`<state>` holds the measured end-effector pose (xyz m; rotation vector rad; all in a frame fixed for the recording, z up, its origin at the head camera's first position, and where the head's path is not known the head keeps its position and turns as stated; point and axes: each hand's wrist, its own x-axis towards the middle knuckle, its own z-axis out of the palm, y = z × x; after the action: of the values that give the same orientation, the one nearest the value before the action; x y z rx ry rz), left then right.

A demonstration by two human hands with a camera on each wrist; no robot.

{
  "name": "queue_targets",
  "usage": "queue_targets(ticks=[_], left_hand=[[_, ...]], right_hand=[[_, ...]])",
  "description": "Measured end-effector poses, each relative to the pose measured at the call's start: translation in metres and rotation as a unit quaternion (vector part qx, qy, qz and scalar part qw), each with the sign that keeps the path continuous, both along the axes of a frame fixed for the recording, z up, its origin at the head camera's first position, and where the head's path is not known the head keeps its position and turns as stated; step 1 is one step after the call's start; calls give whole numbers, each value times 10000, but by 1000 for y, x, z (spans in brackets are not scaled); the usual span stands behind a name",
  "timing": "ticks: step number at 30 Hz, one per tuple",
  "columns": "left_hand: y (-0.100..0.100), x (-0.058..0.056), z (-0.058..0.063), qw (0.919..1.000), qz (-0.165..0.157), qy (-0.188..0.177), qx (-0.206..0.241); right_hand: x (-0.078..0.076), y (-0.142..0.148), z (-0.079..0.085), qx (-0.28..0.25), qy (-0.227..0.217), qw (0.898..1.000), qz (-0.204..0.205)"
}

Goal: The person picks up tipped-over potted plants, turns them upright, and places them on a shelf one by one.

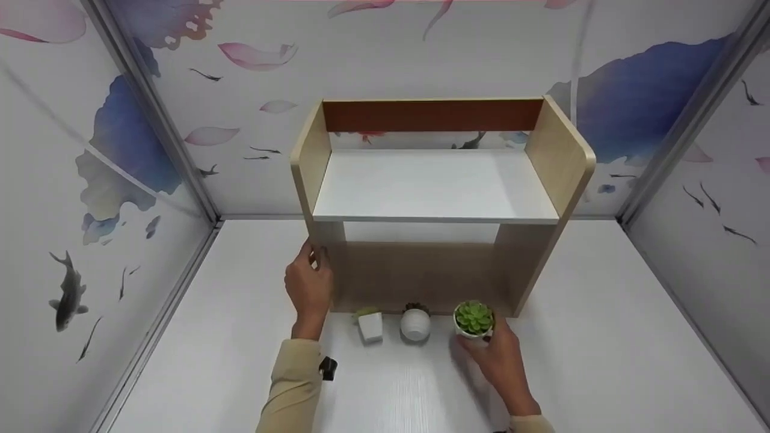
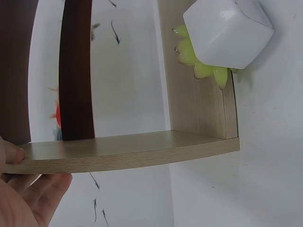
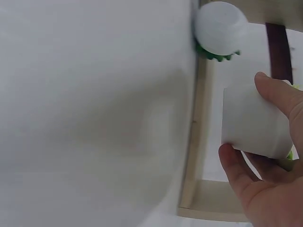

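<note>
A small wooden desktop shelf (image 1: 570,157) with a white middle board (image 1: 433,183) stands on the white table. My left hand (image 1: 308,281) grips the front edge of its left side panel (image 2: 142,155), thumb on the inner face and fingers on the outer. In my right hand (image 1: 500,364), a green succulent in a white pot (image 1: 473,317) is held between thumb and fingers, clear of the table near the shelf's lower right front. Its pot (image 3: 253,120) shows side-on in the right wrist view.
Two more potted plants stand on the table at the shelf's front edge: a square white pot (image 1: 370,327) with yellow-green leaves and a round white pot (image 1: 415,325) with dark green leaves. Printed wall panels (image 1: 433,60) enclose the table (image 1: 631,337) at the back and sides.
</note>
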<state>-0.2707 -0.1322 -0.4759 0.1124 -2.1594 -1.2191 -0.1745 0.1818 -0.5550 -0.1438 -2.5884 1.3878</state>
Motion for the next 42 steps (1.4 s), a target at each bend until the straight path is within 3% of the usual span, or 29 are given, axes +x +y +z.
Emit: queue_targets(ticks=[11, 23, 33, 42], left_hand=[[-4, 0, -2, 10000, 7, 32, -81], [-3, -1, -2, 9999, -6, 120, -86], [-2, -1, -2, 9998, -75, 161, -50], [-1, 1, -1, 9999, -81, 56, -46]], right_hand=[[2, 7, 60, 168, 464, 9988, -37], [7, 19, 140, 237, 1191, 9925, -125], [-9, 28, 197, 460, 1737, 9833, -287], [-26, 30, 239, 606, 2093, 9757, -243]])
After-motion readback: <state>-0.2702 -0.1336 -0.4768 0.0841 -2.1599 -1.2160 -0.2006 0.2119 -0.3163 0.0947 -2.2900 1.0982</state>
